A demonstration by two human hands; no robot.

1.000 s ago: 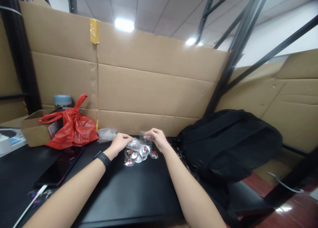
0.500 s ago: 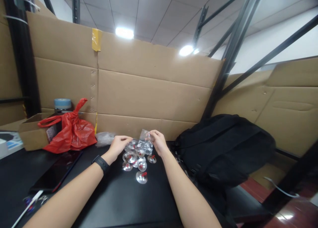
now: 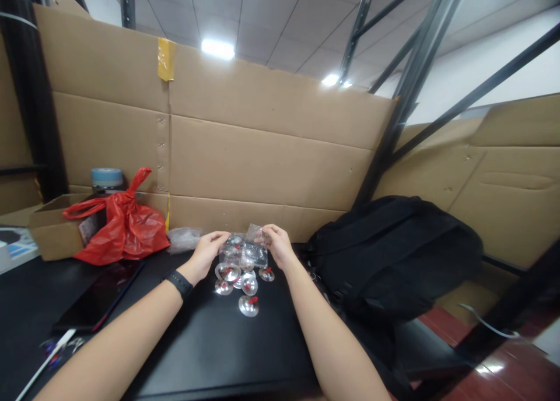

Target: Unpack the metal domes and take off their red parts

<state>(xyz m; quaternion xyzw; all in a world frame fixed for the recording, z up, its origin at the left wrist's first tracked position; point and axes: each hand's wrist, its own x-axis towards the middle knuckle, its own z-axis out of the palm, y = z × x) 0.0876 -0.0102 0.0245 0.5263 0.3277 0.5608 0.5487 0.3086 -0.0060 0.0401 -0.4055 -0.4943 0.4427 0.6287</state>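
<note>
My left hand (image 3: 208, 254) pinches the left edge of a clear plastic bag (image 3: 228, 253) that has shiny metal discs with red bits inside. My right hand (image 3: 276, 247) has its fingertips closed on another small clear plastic bag (image 3: 255, 234), which overlaps the first one. Just in front of both hands, several small silver finger cymbals with red loops lie loose. The nearest cymbal (image 3: 249, 306) sits apart from the pile, and another cymbal (image 3: 266, 274) rests below my right hand. Glare on the plastic hides whether the right bag contains anything.
On the black table (image 3: 196, 354), a phone (image 3: 101, 296) with a white cable lies left. Behind it are a red plastic bag (image 3: 126, 229), a cardboard box (image 3: 55, 229) and a blue-lidded jar (image 3: 107, 178). A black backpack (image 3: 398, 255) fills the right side. Cardboard panels (image 3: 262, 156) stand behind.
The bag in my right hand has tilted down, its lower part now over the left bag. My left hand has lifted its bag's edge slightly. The view has shifted a little.
</note>
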